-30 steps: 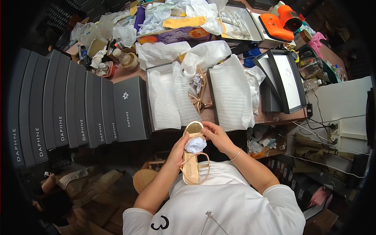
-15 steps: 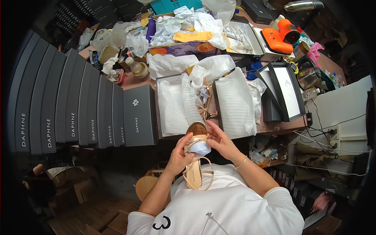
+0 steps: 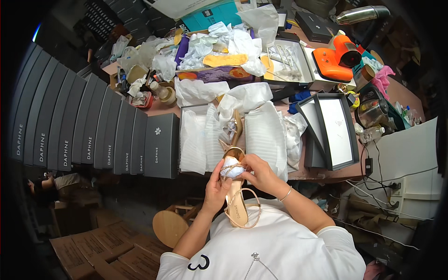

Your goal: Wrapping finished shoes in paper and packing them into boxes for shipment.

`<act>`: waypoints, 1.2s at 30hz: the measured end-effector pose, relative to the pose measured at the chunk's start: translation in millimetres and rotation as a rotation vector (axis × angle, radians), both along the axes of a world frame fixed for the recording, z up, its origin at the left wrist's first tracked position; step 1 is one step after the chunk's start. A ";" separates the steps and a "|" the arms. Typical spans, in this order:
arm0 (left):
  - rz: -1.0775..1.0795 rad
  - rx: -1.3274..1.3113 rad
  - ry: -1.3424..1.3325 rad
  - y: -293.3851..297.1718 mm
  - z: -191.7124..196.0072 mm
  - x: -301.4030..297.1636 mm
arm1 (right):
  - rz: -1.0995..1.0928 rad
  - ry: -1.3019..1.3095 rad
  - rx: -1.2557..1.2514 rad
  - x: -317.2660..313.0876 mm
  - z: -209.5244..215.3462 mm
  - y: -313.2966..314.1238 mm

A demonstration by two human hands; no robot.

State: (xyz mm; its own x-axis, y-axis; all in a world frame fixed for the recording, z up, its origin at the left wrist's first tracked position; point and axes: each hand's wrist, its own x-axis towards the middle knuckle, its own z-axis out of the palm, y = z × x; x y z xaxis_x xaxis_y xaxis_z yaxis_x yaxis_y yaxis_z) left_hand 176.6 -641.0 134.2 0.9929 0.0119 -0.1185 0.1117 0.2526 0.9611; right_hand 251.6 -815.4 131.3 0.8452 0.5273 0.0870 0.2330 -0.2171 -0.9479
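Note:
A gold strappy sandal is held in front of my chest, its heel end toward me and its toe toward the table. My left hand grips it by the left side of the forefoot. From the right, the fingers of my right hand are closed on the straps near the toe. White tissue stuffing fills the space under the toe straps. Just beyond lies an open shoebox lined with white wrapping paper. Inside it rests another gold sandal, partly hidden by paper.
Dark grey shoeboxes stand in a row on the left. To the right, an open box with a white inner panel leans beside others. Behind are a purple carton heaped with tissue, an orange device and a plastic bottle.
The stuffing under the straps now sits more tucked in, with my right fingers moved down onto the straps. The whole view has shifted slightly.

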 end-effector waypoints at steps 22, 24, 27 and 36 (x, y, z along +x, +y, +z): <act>0.174 -1.130 0.568 15.4 -30.7 53.5 | -0.373 0.046 0.124 23.4 42.4 -82.9; 0.121 -1.164 0.494 14.9 -25.3 69.4 | -0.271 0.214 0.077 9.9 38.0 -88.7; -0.012 -1.344 0.491 14.7 -14.8 86.1 | -0.118 0.214 0.132 -7.7 40.5 -63.0; -0.474 -1.788 0.375 -3.4 -32.4 94.6 | -0.010 0.118 0.190 -19.5 53.0 -4.2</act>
